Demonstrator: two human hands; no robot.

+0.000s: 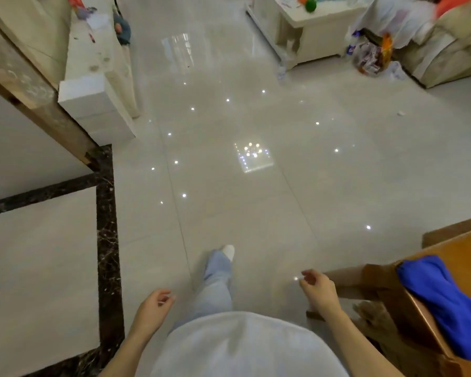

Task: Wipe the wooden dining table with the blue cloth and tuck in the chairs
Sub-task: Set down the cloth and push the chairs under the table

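Standing on the glossy tiled floor [256,202], I face twelve o'clock with one leg [218,278] stepped forward; both hands hang in front of my body, carrying nothing. My left hand [152,311] sits at about seven o'clock in the view, its fingers [167,297] loosely curled and apart, gripping nothing; my right hand [318,291] sits at about five o'clock, its fingers [307,276] likewise half-curled and empty. The blue cloth [443,306] lies bunched at four o'clock on the near edge of the wooden table [460,248], to the right of my right hand and not touching it. A wooden chair [375,284] stands just beside the table, between my right hand and the cloth; whether the hand touches the chair I cannot tell. At ten o'clock a pale cabinet [98,99] stands against a wooden frame [25,85]; a dark marble border strip [106,240] runs along the floor at eight o'clock. At one o'clock stands a white low table [310,31], with bags [370,55] at its right and a sofa [452,50] at two o'clock.
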